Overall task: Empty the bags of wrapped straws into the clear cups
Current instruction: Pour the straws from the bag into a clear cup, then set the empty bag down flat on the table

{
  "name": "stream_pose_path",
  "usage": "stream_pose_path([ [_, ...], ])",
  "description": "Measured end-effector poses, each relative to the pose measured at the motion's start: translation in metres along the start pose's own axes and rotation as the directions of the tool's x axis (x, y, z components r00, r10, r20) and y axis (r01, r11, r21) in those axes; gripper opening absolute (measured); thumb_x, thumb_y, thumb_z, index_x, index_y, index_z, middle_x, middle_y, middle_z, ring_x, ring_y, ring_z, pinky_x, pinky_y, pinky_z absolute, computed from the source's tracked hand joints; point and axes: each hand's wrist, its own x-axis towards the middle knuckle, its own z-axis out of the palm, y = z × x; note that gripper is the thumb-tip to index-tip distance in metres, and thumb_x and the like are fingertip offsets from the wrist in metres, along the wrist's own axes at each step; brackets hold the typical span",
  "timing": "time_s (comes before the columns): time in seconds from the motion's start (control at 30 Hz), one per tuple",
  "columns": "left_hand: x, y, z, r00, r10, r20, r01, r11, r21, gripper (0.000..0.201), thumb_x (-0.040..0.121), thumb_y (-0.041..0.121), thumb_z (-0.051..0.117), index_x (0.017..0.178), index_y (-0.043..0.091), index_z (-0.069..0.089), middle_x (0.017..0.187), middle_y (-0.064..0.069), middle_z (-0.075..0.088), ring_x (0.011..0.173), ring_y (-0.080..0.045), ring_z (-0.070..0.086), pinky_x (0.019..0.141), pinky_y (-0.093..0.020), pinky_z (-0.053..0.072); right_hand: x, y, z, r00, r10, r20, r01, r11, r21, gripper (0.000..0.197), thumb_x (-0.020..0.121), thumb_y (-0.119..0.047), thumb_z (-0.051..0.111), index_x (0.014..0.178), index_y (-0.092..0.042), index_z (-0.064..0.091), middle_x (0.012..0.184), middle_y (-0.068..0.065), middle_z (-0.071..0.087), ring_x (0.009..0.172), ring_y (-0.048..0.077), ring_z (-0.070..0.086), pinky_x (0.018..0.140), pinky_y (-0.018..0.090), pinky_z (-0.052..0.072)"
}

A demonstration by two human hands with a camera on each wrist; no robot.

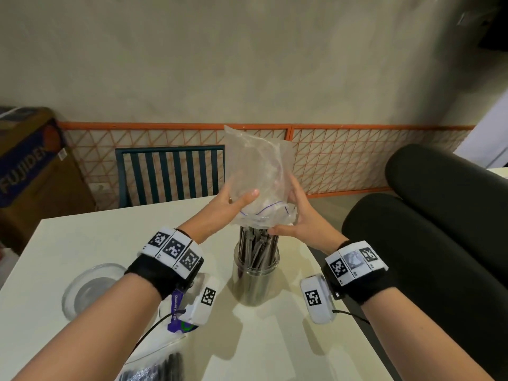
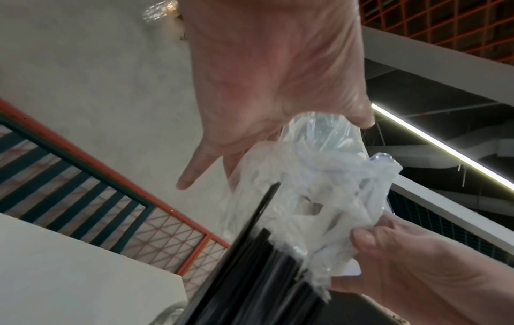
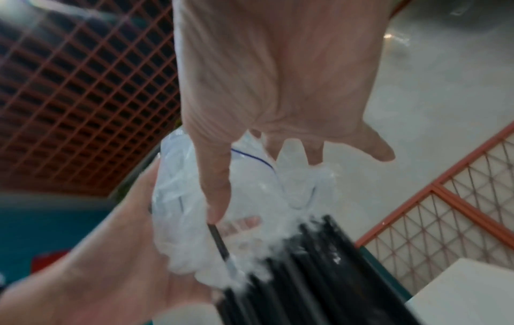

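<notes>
A clear plastic bag [image 1: 255, 171] stands upside down over a clear cup [image 1: 256, 273] on the white table [image 1: 82, 237]. Dark wrapped straws [image 1: 257, 248] stand upright in that cup, their tops still inside the bag's crumpled mouth [image 2: 300, 211]. My left hand [image 1: 233, 204] grips the bag from the left, thumb across its front. My right hand [image 1: 299, 218] grips the bag's mouth from the right. The wrist views show the straws [image 3: 319, 270] emerging from the bunched plastic [image 3: 194, 220]. A second clear cup [image 1: 90, 287] sits at the left, partly hidden by my left forearm.
Another bag of dark straws [image 1: 154, 367] lies at the table's near edge. A purple-printed wrapper [image 1: 178, 314] lies under my left wrist. A teal chair back [image 1: 170, 174] stands behind the table, a black cushioned seat [image 1: 428, 229] to the right, a cardboard box [image 1: 33, 166] far left.
</notes>
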Motion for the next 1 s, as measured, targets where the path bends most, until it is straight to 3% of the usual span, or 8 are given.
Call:
stream_pose_path([
  [0.13,-0.005,0.008,0.011,0.996,-0.016,0.09,0.01,0.998,0.06,0.042,0.097,0.023,0.044,0.134,0.032,0.026,0.1,0.034,0.04,0.097,0.011,0.047,0.066,0.01,0.037,0.001,-0.004,0.007,0.998,-0.004,0.064,0.01,0.996,-0.085,0.119,0.073,-0.005,0.077,0.146,-0.036,-0.012,0.149,-0.023,0.015,0.143,0.007,0.02,0.116,0.036,0.03],
  [0.23,-0.003,0.014,0.007,0.999,-0.005,0.041,0.002,0.997,0.074,0.044,0.095,0.03,0.047,0.136,0.031,0.028,0.101,0.035,0.041,0.106,0.006,0.043,0.071,0.006,0.039,0.005,-0.01,0.008,0.997,-0.071,0.018,0.072,0.992,-0.101,0.122,0.071,-0.01,0.079,0.143,-0.048,-0.012,0.16,-0.004,0.009,0.146,0.015,0.019,0.116,0.047,0.028],
  [0.43,0.002,0.041,-0.006,0.988,0.152,-0.039,-0.142,0.971,0.195,0.058,0.091,0.045,0.048,0.143,0.027,0.032,0.127,0.016,0.047,0.116,-0.002,0.045,0.094,-0.017,0.037,0.005,-0.049,-0.003,0.972,-0.23,-0.047,0.221,0.964,-0.145,0.113,0.077,-0.001,0.072,0.148,-0.032,-0.009,0.157,-0.005,0.017,0.119,-0.018,0.043,0.103,0.013,0.038],
  [0.57,-0.007,0.06,-0.009,0.961,0.184,-0.207,-0.159,0.979,0.13,0.038,0.099,0.034,0.037,0.132,0.022,0.051,0.122,0.007,0.056,0.111,-0.007,0.051,0.083,-0.012,0.041,-0.014,-0.071,-0.015,0.879,-0.373,-0.298,0.299,0.917,-0.264,0.068,0.082,-0.007,0.068,0.132,-0.038,0.033,0.132,-0.014,0.049,0.116,0.009,0.054,0.094,0.022,0.045],
  [0.67,-0.017,0.071,-0.011,0.947,0.039,-0.318,-0.11,0.972,-0.209,0.029,0.099,0.034,0.038,0.117,0.033,0.061,0.13,0.001,0.054,0.119,-0.024,0.054,0.098,-0.038,0.046,-0.045,-0.08,-0.023,0.745,-0.609,-0.271,0.37,0.716,-0.592,0.024,0.08,-0.01,0.061,0.102,-0.018,0.056,0.109,-0.007,0.054,0.094,0.011,0.053,0.081,0.013,0.042],
  [0.77,-0.036,0.074,-0.008,0.972,0.0,-0.234,-0.1,0.904,-0.416,0.034,0.1,0.029,0.036,0.126,0.022,0.057,0.122,-0.003,0.058,0.095,-0.019,0.066,0.064,-0.033,0.059,-0.079,-0.063,-0.025,0.819,-0.566,0.096,0.414,0.466,-0.782,0.014,0.078,-0.024,0.056,0.091,-0.022,0.052,0.11,0.007,0.056,0.098,0.017,0.053,0.083,0.026,0.05],
  [0.87,-0.057,0.062,0.004,0.991,0.03,-0.13,-0.072,0.941,-0.331,0.037,0.101,0.031,0.032,0.118,0.019,0.062,0.102,-0.008,0.066,0.069,-0.013,0.067,0.051,-0.025,0.056,-0.111,-0.058,-0.037,0.924,-0.325,0.2,0.379,0.724,-0.576,0.028,0.072,-0.05,0.067,0.096,-0.038,0.057,0.118,-0.01,0.051,0.109,0.007,0.05,0.092,0.023,0.046],
  [1.0,-0.079,0.039,0.023,0.996,0.04,0.074,-0.01,0.931,-0.365,0.033,0.101,0.025,0.03,0.114,0.017,0.06,0.087,-0.01,0.066,0.071,-0.016,0.063,0.06,-0.023,0.052,-0.134,-0.061,-0.057,0.982,-0.059,-0.179,0.077,0.992,0.095,0.074,0.053,-0.064,0.076,0.116,-0.034,0.051,0.125,-0.007,0.056,0.111,0.006,0.058,0.091,0.028,0.051],
])
